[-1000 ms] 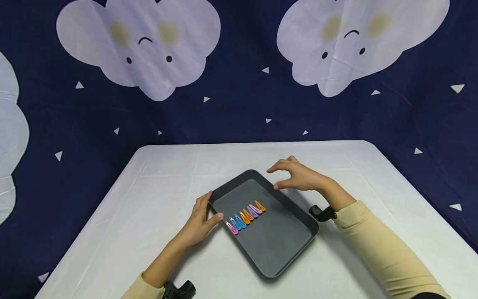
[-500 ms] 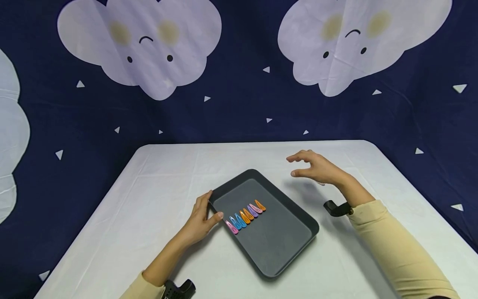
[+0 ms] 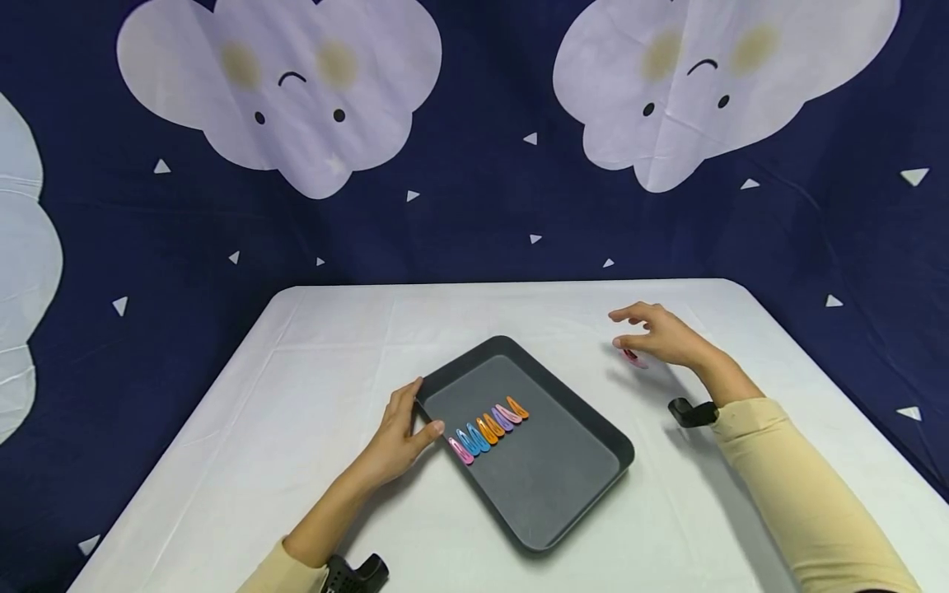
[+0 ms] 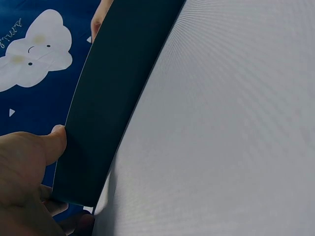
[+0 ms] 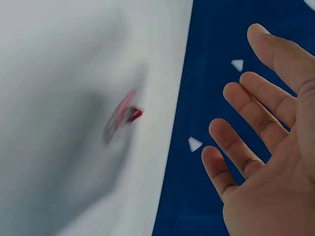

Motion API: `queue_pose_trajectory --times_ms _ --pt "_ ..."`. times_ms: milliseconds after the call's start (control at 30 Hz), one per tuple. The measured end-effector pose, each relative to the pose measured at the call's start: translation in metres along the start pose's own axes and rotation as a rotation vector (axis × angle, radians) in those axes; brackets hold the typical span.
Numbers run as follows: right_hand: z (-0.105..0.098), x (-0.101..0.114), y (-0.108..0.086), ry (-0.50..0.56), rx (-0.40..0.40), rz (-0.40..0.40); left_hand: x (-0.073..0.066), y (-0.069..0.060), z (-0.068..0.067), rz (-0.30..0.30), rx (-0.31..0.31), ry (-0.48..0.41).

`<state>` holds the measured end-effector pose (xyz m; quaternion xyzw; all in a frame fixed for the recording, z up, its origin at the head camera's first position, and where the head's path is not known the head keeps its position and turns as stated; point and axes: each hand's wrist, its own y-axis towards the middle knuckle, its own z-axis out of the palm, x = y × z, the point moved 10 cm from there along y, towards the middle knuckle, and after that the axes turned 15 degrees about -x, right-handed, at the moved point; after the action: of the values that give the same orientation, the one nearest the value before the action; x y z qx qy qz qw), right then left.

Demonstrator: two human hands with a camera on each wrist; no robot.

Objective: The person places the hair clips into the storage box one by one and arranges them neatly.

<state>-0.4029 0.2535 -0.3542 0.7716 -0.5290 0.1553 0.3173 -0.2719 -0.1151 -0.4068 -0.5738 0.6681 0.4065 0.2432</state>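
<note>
My left hand grips the left corner of a dark grey tray, thumb against its rim, as the left wrist view also shows beside the tray's outer wall. Inside the tray lies a slanted row of snap hair clips in pink, blue, orange and purple. Off to the tray's right, my right hand hovers with spread, relaxed fingers and holds nothing. Just below it is a small pink and dark red thing, perhaps a hair clip. In the right wrist view that pink-red thing is blurred, apart from the fingers.
A white cloth covers the table. Behind it hangs a dark blue curtain with clouds and small white triangles. Each wrist wears a black camera mount, such as the right one.
My right hand has moved right, away from the tray's far edge, to above the pink-red thing, which has come into sight beneath it. The left hand and the tray have stayed put.
</note>
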Motion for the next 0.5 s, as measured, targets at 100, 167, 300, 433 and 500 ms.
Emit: queue_pose_trajectory --times_ms 100,167,300,433,500 --pt "-0.002 -0.012 -0.002 -0.025 -0.004 0.016 0.0 0.0 0.0 -0.002 0.003 0.005" --pt "-0.003 -0.019 -0.003 -0.047 -0.003 0.03 0.0 0.0 0.0 -0.005 0.005 0.004" --pt "-0.002 -0.03 -0.006 -0.077 0.005 0.053 0.001 0.0 0.001 -0.01 0.011 -0.002" --pt "0.0 -0.037 -0.008 -0.095 0.022 0.062 0.001 -0.001 0.0 -0.009 0.01 -0.006" --pt "0.001 -0.041 -0.009 -0.101 0.029 0.066 0.0 -0.001 0.0 -0.008 0.008 -0.006"
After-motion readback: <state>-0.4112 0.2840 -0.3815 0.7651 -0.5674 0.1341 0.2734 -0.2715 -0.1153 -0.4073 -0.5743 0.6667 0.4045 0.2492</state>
